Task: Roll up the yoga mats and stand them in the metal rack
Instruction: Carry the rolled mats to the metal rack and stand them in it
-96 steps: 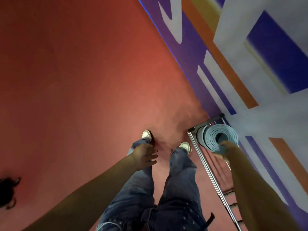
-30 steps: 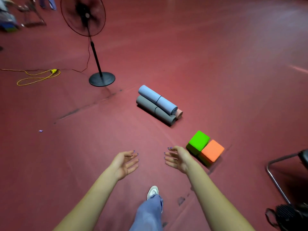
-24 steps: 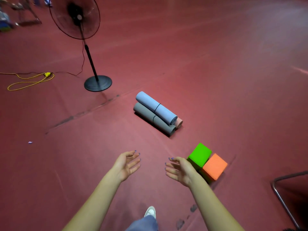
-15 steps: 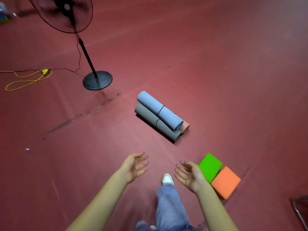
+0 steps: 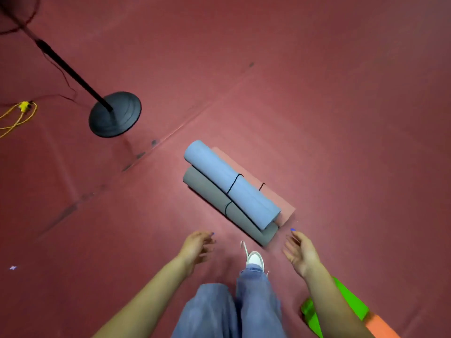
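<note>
Red gym floor (image 5: 317,93) is seen all round, w/ a seam running diagonally across it. Far left, a yellow cord (image 5: 17,115) is coiled, and a fan base (image 5: 114,114) w/ its slanted pole is planted just beside it. Moving right, the left hand (image 5: 196,247) is held out above the floor, fingers relaxed and spread, nothing gripped. Center, 3 rolled mats are stacked: blue mat (image 5: 231,184) is laid on top of the grey mat (image 5: 227,208), pink mat (image 5: 275,198) is tucked alongside behind them, each banded w/ a black strap. A white shoe (image 5: 255,258) is set near the stack's close end. The right hand (image 5: 299,250) is likewise held loose and empty, near that end but not touching. Bottom right, a green block (image 5: 351,306) and an orange block (image 5: 380,325) are part hidden by the forearm. Rack is not in view.

Risk, as judged: if the blue mat is lifted carelessly, the grey one could be rolled away; a strap could be slipped off and a mat unrolled; blocks could be tripped over on the way back.
</note>
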